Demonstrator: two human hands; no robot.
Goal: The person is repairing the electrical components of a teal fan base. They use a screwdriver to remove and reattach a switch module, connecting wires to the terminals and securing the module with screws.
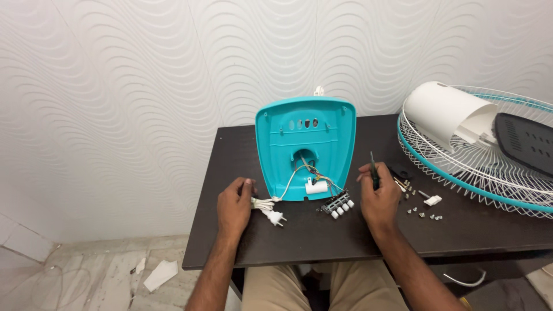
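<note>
Hands flank teal fan base (305, 138): left hand (235, 203) clutches white cord (264, 203) (knuckles up), right hand (377, 196) grips upright screwdriver (373, 170).

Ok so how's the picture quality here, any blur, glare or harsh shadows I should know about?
Head view: even, soft light, no harsh shadows; mild sheen on the dark table; the teal fan base is sharp; the right hand and its screwdriver look slightly soft; the left hand is clear; the edges bend a little.

1 view only — a head-worn camera looking forward and down over the near edge of the dark tabletop (322, 242), close in, facing a white wavy-patterned wall (144, 86) — floor at lower left.
</note>
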